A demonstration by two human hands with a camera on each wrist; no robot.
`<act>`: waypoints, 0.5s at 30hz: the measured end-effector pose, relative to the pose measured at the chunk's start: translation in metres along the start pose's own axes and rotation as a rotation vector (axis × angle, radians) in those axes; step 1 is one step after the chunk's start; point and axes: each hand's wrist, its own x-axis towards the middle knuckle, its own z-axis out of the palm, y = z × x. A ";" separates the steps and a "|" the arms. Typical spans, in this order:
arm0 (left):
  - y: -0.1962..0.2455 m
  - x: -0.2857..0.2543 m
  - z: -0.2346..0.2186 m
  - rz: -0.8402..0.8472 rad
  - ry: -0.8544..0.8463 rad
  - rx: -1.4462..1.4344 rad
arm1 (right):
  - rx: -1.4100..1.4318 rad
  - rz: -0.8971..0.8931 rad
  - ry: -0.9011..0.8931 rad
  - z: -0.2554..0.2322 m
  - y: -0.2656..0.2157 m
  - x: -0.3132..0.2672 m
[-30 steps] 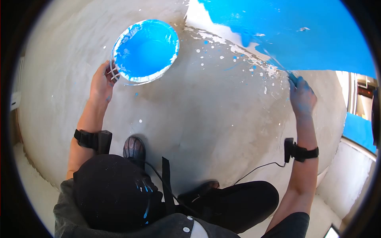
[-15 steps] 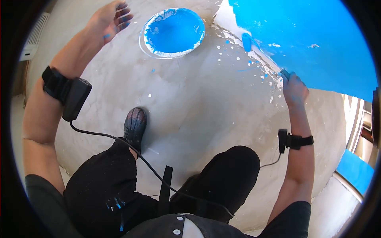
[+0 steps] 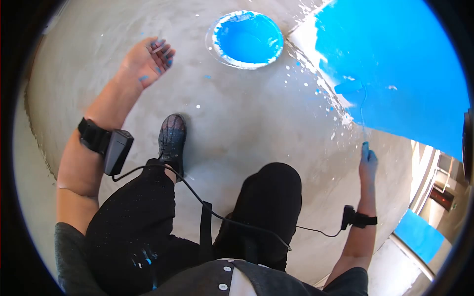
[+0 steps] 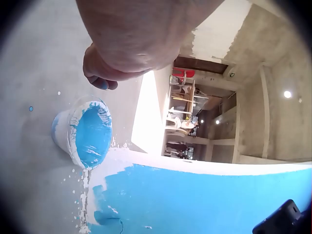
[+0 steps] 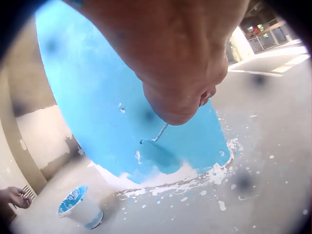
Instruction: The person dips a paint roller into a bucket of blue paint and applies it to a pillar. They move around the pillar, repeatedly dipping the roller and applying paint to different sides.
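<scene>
My right hand (image 3: pixel 368 163) grips the handle of a paint roller. Its blue-coated roller head (image 3: pixel 348 87) lies against a blue-painted wall (image 3: pixel 405 64), beside a strip that is still white. In the right wrist view the bent wire frame (image 5: pixel 161 132) shows below the fist. My left hand (image 3: pixel 145 61) is held in the air, palm partly turned up, with loosely curled fingers and blue smears. A white bucket (image 4: pixel 63 131) coated inside with blue paint stands on the floor, to the right of the left hand in the head view and apart from it.
White and blue paint drips (image 3: pixel 323 93) spot the concrete floor (image 3: pixel 237 113) along the wall's foot. My shoe (image 3: pixel 173 138) and bent knee (image 3: pixel 274 192) are close by. A black cable (image 3: pixel 192 192) runs from the left wrist camera across my legs.
My left hand has let go of the bucket's side and drawn away to the left. The roller in my right hand has moved along the wall, away from the bucket. The head view has shifted.
</scene>
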 end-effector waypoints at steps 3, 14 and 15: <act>-0.030 0.017 -0.031 -0.079 0.026 -0.071 | 0.465 0.257 -0.234 0.005 -0.082 -0.003; -0.114 0.026 -0.056 -0.376 0.026 0.047 | 0.406 -0.039 -0.765 -0.045 -0.291 0.058; -0.123 0.028 -0.064 -0.376 0.029 0.040 | 0.401 -0.044 -0.768 -0.040 -0.302 0.062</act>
